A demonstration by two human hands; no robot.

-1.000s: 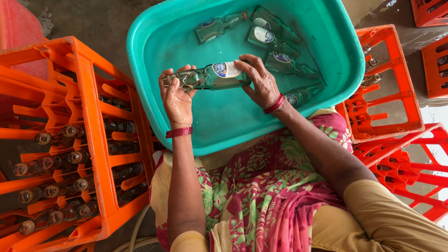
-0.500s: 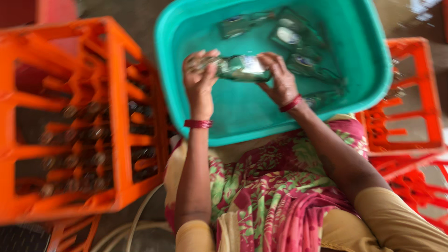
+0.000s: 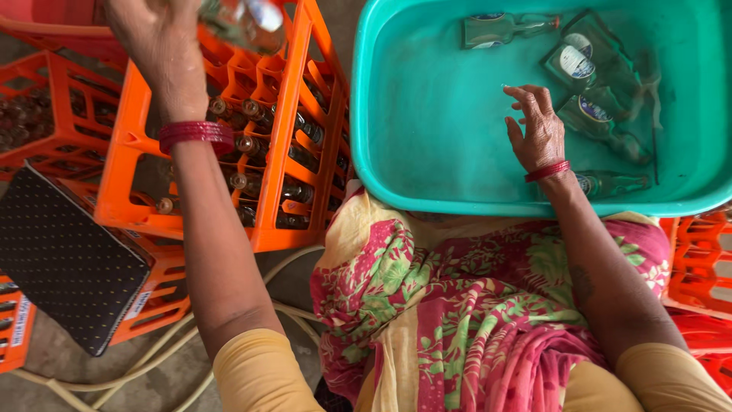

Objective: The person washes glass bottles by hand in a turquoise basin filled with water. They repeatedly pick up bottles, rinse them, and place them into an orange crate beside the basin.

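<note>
My left hand [image 3: 156,46] is raised over the orange crate [image 3: 137,179] on my left and grips a clear glass bottle [image 3: 244,19] with a blue and white label, blurred at the top edge. My right hand [image 3: 537,130] hovers open over the water in the teal plastic tub [image 3: 396,152], fingers spread, holding nothing. Several more glass bottles [image 3: 591,69] lie sunk in the tub to the right of that hand, one [image 3: 618,183] close by its wrist.
The orange crate holds several bottles lying on their sides [image 3: 259,149]. More orange crates stand at the far left [image 3: 46,122] and right [image 3: 698,259]. A black dotted board [image 3: 65,259] rests on a lower crate. A pale hose [image 3: 145,358] runs along the floor.
My left hand has carried the bottle out of the tub and leftward over the orange crate. My right hand has let go of the bottle and stays over the water.
</note>
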